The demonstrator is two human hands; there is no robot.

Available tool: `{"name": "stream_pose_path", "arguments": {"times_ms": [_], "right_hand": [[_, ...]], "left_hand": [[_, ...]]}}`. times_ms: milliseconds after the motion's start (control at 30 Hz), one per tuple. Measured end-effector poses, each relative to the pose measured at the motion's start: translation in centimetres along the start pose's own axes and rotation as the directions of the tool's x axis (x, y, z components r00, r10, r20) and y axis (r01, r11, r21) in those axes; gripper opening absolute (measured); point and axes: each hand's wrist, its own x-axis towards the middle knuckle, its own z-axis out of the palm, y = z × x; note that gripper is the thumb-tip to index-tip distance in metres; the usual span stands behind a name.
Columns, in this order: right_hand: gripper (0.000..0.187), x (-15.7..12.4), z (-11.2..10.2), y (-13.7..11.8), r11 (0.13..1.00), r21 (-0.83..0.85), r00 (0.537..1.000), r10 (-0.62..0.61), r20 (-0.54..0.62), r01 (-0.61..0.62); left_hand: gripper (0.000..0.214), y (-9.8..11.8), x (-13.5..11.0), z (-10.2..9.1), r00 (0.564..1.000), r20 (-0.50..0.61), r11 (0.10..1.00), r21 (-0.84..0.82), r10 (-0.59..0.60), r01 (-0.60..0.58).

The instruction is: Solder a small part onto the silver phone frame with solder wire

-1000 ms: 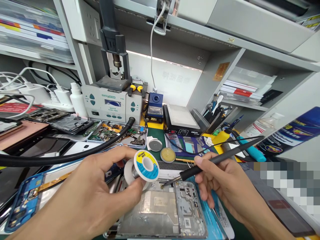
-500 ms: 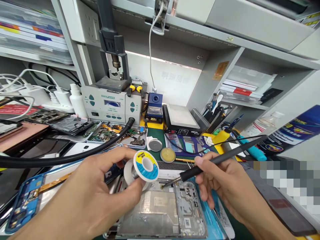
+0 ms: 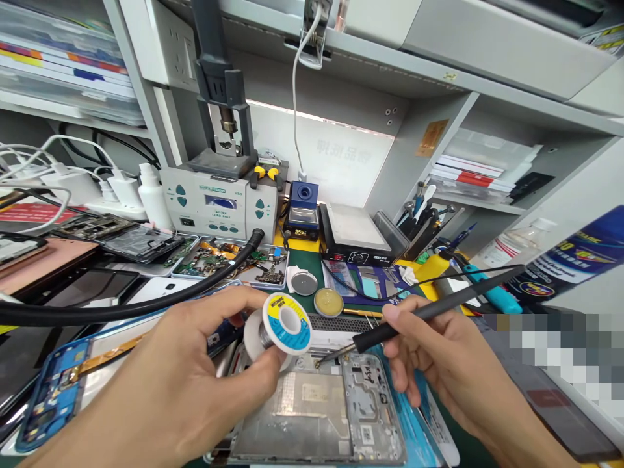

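Between thumb and fingers, my left hand (image 3: 195,370) grips a spool of solder wire (image 3: 287,323) with a yellow and blue label, held above the upper left of a metal phone frame (image 3: 302,422). My right hand (image 3: 433,351) holds a soldering iron (image 3: 429,305) like a pen. Its tip points down and left, at a small gold-coloured spot near the frame's top edge. Whether the tip touches that spot I cannot tell. Under the frame's right side lies a blue sheet (image 3: 414,416).
A thick black hose (image 3: 195,299) crosses the left side from a hot air station (image 3: 219,205). Behind my hands stand an open tin of amber paste (image 3: 328,302), a tray of circuit boards (image 3: 268,273) and a soldering station (image 3: 303,221). Phone parts crowd the left; a phone (image 3: 560,396) lies right.
The whole view has shifted very slightly. Both hands, the solder spool and the soldering iron keep nearly the same position over the phone frame.
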Motion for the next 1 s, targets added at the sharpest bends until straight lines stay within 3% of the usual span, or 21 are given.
{"name": "stream_pose_path", "arguments": {"times_ms": [167,567,733,900,1000], "right_hand": [[0.049,0.0,-0.1,0.1,1.0,-0.025,0.999,-0.006,0.053,0.008],[0.048,-0.1,0.1,0.0,1.0,0.014,1.0,-0.008,-0.025,0.008],[0.045,0.0,-0.1,0.2,1.0,0.013,0.999,-0.022,0.045,0.022],[0.05,0.0,0.0,0.2,0.999,0.024,1.0,-0.028,-0.003,0.028],[0.05,0.1,-0.1,0.5,0.999,0.035,0.998,-0.042,0.046,0.041]], "left_hand": [[0.018,0.0,-0.1,0.2,1.0,-0.013,1.0,-0.016,-0.019,0.019],[0.024,1.0,-0.4,0.3,1.0,-0.002,1.0,-0.006,-0.03,0.03],[0.025,1.2,-0.4,0.3,1.0,0.002,0.999,-0.013,-0.03,0.03],[0.025,0.4,-0.1,-0.2,0.998,0.05,0.999,0.02,0.03,-0.031],[0.023,-0.9,0.7,-0.8,0.982,0.164,0.995,0.016,0.094,-0.098]]}}
